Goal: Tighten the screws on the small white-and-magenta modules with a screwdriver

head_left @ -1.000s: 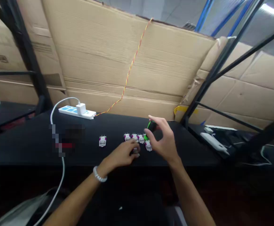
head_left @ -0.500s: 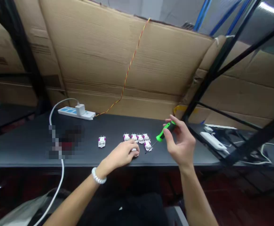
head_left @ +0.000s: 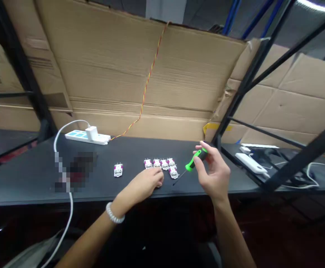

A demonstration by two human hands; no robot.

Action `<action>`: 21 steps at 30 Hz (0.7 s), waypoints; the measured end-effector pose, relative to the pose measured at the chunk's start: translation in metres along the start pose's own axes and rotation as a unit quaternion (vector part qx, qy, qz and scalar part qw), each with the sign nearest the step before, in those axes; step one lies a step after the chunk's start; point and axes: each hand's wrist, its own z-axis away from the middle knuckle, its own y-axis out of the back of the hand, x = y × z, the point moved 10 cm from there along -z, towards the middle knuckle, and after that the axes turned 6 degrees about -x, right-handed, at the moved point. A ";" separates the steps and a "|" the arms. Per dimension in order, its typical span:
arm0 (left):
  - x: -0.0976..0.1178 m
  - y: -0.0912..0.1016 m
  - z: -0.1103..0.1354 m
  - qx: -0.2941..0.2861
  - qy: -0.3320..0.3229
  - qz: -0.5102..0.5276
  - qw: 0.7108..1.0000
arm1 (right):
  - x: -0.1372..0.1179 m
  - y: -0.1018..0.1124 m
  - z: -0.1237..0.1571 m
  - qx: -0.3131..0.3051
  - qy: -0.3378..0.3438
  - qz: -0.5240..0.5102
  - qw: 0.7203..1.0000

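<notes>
My right hand (head_left: 213,169) is closed around the green-and-black handle of a screwdriver (head_left: 190,165). Its thin shaft slants down to the left, the tip near the table beside a cluster of small white-and-purple pronged pieces (head_left: 164,164). One pronged piece (head_left: 174,172) sits just below the others at the cluster's right end. My left hand (head_left: 147,182), with a coiled white band on its wrist, rests in front of the cluster. Its fingers are curled over a small white piece (head_left: 159,185), mostly hidden beneath them. A single pronged piece (head_left: 118,170) lies apart on the left.
A white power strip (head_left: 87,137) with a plugged-in charger stands at the back left of the black table (head_left: 140,147). A white cable (head_left: 72,208) runs over the front edge. Cardboard (head_left: 117,67) walls the back. A black metal post (head_left: 236,98) rises at right.
The view has shifted slightly. The screwdriver tip stands a little farther from the lower pronged piece. Less of the white piece shows under my left fingers.
</notes>
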 end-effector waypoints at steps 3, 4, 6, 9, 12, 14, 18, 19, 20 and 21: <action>0.002 0.000 0.001 -0.005 0.006 -0.040 0.999 | 0.000 0.001 0.000 0.003 -0.001 0.001 1.000; 0.003 0.000 0.001 -0.006 0.009 -0.051 0.999 | 0.000 0.002 0.000 0.004 0.000 0.003 1.000; 0.004 0.000 0.002 -0.010 0.016 -0.074 0.997 | 0.000 0.003 0.000 0.004 0.001 0.006 1.000; 0.003 0.000 0.003 -0.008 0.031 -0.104 0.994 | 0.000 0.004 0.000 0.005 0.004 0.009 1.000; 0.003 0.000 0.002 -0.003 0.034 -0.120 0.992 | 0.002 0.004 0.000 0.004 0.001 0.006 1.000; 0.004 0.001 0.002 0.010 0.026 -0.132 0.991 | 0.002 0.003 0.000 0.003 -0.002 0.004 1.000; 0.004 0.005 0.003 0.037 0.018 -0.147 0.988 | 0.001 0.003 -0.001 0.002 0.004 0.003 1.000; 0.004 0.006 0.003 0.043 0.018 -0.145 0.988 | 0.000 0.004 -0.001 0.003 0.004 0.002 1.000; 0.004 0.008 0.003 0.051 0.017 -0.137 0.989 | 0.000 0.004 -0.001 0.004 0.005 0.001 1.000; 0.004 0.010 0.002 0.061 0.016 -0.124 0.990 | 0.000 0.004 -0.002 0.004 0.005 0.001 1.000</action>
